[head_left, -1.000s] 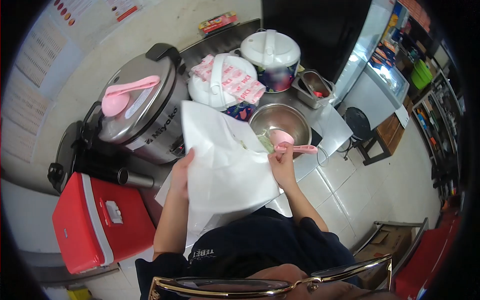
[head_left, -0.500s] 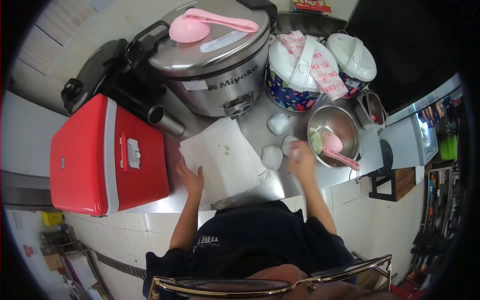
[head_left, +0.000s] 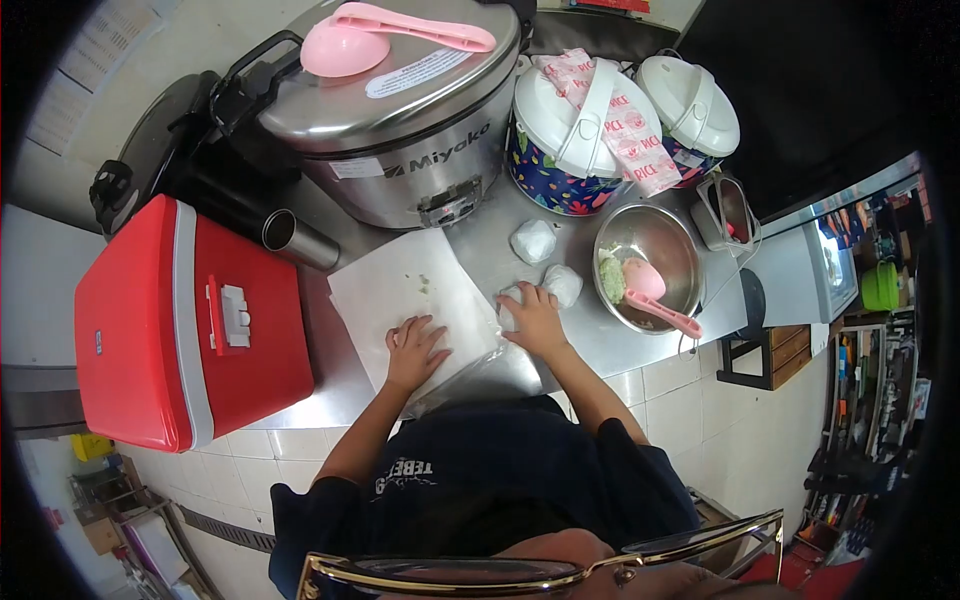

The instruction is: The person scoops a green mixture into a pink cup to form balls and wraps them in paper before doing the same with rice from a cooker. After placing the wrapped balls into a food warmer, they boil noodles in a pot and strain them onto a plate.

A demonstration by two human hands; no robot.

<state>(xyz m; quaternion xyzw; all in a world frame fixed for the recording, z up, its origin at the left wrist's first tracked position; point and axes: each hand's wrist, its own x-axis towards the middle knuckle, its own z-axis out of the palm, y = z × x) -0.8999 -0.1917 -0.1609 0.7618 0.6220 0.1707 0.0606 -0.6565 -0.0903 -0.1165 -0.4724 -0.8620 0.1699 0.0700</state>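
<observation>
A stack of white paper sheets (head_left: 375, 285) lies on the steel counter, with a few small greenish crumbs on the top sheet. My left hand (head_left: 415, 352) rests on the sheets, fingers spread and slightly bent. At the stack's right edge, my right hand (head_left: 535, 318) grips a white wrapped bundle (head_left: 507, 312), which its fingers partly cover. Two similar white bundles (head_left: 533, 241) stand just beyond it. To their right, a steel bowl (head_left: 680, 235) contains a pink scoop (head_left: 645, 280) and some pale green-and-white food (head_left: 611, 275).
A red cooler box (head_left: 130, 330) stands at left, beside a steel tumbler (head_left: 310, 245). Behind are a large Miyako rice cooker (head_left: 400, 180) with a pink ladle (head_left: 345, 48) on its lid, and two patterned containers with white lids (head_left: 560, 130). Clear plastic (head_left: 490, 375) lies along the front edge.
My right hand has moved left from the farther bundle to the one beside the paper. My left hand has shifted from the paper's left edge onto its middle. The view has shifted slightly.
</observation>
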